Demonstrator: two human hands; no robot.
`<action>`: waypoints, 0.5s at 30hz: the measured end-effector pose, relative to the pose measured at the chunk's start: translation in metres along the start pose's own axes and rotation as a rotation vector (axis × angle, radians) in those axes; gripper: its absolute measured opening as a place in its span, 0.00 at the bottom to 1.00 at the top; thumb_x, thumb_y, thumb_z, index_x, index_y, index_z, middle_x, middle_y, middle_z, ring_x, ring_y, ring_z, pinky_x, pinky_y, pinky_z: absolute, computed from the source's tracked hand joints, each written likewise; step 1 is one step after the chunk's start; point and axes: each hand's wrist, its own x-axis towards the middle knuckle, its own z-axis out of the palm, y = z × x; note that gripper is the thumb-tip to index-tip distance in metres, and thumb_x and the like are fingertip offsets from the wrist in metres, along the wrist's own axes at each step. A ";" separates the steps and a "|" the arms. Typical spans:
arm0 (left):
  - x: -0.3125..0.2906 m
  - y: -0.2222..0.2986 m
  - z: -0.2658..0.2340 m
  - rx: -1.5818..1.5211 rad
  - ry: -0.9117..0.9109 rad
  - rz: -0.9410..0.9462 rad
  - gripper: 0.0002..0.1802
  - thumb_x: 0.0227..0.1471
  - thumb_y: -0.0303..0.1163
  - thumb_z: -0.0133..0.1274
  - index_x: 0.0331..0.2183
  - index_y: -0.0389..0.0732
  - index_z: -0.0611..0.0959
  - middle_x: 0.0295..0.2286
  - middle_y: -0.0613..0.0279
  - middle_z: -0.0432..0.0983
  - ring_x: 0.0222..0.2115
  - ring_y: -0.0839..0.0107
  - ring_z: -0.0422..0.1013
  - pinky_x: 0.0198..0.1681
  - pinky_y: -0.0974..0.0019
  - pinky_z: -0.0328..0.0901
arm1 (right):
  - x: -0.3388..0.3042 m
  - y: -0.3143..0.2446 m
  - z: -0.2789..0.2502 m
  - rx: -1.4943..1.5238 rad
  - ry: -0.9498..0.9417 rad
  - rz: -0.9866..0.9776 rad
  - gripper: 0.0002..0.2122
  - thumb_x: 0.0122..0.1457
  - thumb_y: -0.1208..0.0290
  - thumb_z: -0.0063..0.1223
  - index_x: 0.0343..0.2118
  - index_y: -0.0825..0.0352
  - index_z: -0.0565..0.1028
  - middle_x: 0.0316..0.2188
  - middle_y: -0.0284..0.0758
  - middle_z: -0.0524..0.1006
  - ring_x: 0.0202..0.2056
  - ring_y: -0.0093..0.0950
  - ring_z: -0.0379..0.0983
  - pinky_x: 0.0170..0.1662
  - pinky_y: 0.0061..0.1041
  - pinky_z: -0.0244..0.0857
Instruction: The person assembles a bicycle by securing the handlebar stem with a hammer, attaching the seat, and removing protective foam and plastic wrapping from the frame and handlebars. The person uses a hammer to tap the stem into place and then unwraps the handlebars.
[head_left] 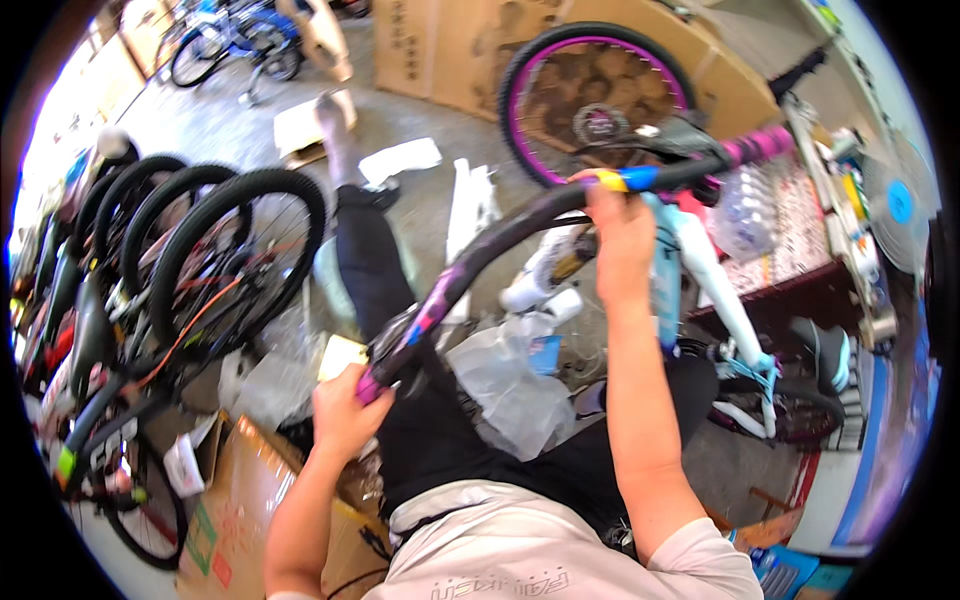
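Note:
A long black bicycle handlebar [510, 228] with purple and pink patterned parts runs slantwise in front of me, from lower left to upper right. My left hand [346, 410] is closed around its near left end, at a purple grip. A small pale-yellow piece [342, 356] shows just beyond that hand; whether the fingers hold it I cannot tell. Farther along, my right hand [617, 225] is wrapped over the bar beside a yellow and blue section, its fingertips partly hidden. A light-blue and white bicycle frame [712, 280] stands to the right of my right forearm.
A wheel with a magenta rim [512, 100] leans by large cardboard sheets [450, 45]. Several bicycles with black tyres [168, 250] crowd the left. Clear plastic wrapping [515, 375] lies between my legs, a carton [245, 500] at lower left. A fan [900, 203] stands far right.

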 end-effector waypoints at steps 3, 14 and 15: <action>0.000 0.015 -0.016 -0.044 -0.110 -0.116 0.11 0.42 0.28 0.65 0.24 0.35 0.77 0.15 0.58 0.72 0.14 0.67 0.68 0.21 0.62 0.62 | 0.000 -0.002 -0.034 -0.762 0.079 -0.743 0.16 0.55 0.68 0.64 0.44 0.69 0.78 0.41 0.39 0.79 0.44 0.39 0.74 0.48 0.34 0.66; 0.023 0.107 -0.092 -0.992 -0.494 -0.583 0.11 0.47 0.21 0.59 0.32 0.34 0.73 0.16 0.61 0.69 0.11 0.72 0.66 0.15 0.70 0.61 | -0.022 0.061 -0.051 -1.368 -0.189 -0.595 0.23 0.52 0.52 0.64 0.45 0.64 0.77 0.34 0.34 0.76 0.38 0.34 0.71 0.42 0.37 0.59; 0.030 0.117 -0.094 -1.059 -0.502 -0.566 0.11 0.47 0.22 0.59 0.33 0.34 0.73 0.16 0.61 0.68 0.11 0.72 0.65 0.15 0.70 0.61 | -0.029 0.069 -0.049 -1.400 -0.292 -0.537 0.23 0.51 0.53 0.64 0.43 0.65 0.76 0.33 0.34 0.75 0.38 0.34 0.71 0.42 0.36 0.60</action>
